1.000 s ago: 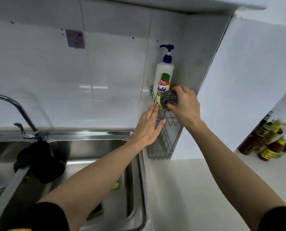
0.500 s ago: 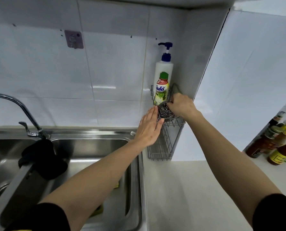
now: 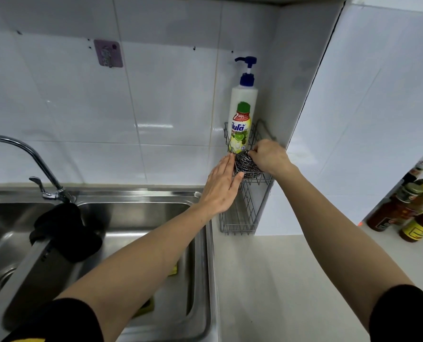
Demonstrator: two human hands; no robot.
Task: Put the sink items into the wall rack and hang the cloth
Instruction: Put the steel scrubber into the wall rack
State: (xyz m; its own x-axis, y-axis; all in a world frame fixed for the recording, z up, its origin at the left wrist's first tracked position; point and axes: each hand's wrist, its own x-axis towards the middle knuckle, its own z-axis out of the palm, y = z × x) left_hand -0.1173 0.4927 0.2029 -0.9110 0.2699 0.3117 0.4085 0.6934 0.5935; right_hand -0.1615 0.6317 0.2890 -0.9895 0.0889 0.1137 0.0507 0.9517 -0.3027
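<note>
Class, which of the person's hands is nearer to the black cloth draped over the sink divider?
Left. The left hand is flat against the wall rack, just right of the sink, while the right hand holds the steel scourer farther from the black cloth.

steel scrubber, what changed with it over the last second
The right hand carried the steel scrubber down from in front of the soap bottle into the wall rack's upper basket, fingers still on it. The left hand stayed flat against the rack's side; the black cloth stayed draped over the sink divider.
</note>
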